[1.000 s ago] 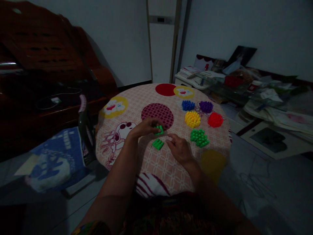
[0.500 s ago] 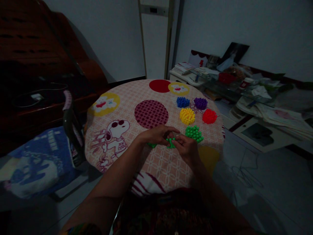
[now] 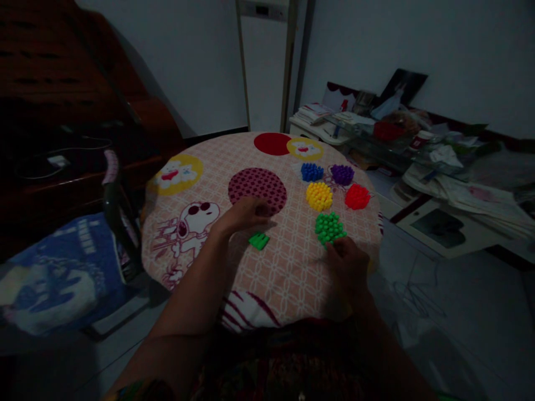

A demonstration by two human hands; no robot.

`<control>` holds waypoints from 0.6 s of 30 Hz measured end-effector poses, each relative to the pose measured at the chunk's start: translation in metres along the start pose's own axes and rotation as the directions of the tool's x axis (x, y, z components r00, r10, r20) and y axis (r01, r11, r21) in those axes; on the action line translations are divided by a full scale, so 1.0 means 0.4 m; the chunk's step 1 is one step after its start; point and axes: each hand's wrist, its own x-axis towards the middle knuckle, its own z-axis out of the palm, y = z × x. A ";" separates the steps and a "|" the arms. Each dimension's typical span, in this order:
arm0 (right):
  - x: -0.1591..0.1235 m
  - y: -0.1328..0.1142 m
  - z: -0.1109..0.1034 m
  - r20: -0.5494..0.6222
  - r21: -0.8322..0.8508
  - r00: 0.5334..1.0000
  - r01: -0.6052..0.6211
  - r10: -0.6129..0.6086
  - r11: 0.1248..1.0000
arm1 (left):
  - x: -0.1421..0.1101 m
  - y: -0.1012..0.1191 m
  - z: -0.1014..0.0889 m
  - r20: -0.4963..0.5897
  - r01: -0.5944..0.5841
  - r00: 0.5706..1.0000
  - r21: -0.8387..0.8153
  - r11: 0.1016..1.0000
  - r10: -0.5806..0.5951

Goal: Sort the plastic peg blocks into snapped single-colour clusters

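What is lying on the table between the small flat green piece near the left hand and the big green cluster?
Only bare patterned tablecloth between the small green piece and green cluster, in the head view.

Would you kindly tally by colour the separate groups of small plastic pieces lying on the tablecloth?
Blue knobbly plastic cluster: 1
Purple knobbly plastic cluster: 1
Yellow knobbly plastic cluster: 1
Red knobbly plastic cluster: 1
Green: 2, a large knobbly plastic cluster and a small flat plastic group
Total: 6

Dim room, greyish light falling on walls; dark shadow lying beneath hands; edges stretching; right hand [image 3: 346,263] blurring slightly.
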 end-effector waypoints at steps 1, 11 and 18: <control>-0.001 0.004 0.007 -0.012 -0.007 1.000 -0.002 0.002 1.000 | -0.004 -0.008 -0.007 0.020 0.022 1.000 0.034 0.999 -0.022; -0.006 0.040 0.051 -0.037 -0.094 0.999 -0.004 0.000 0.996 | -0.023 -0.043 -0.018 0.305 0.091 0.949 -0.024 0.996 -0.079; -0.008 0.011 0.023 -0.055 -0.101 0.998 0.029 -0.035 0.994 | -0.026 -0.014 -0.007 0.411 0.055 0.911 -0.047 0.997 -0.031</control>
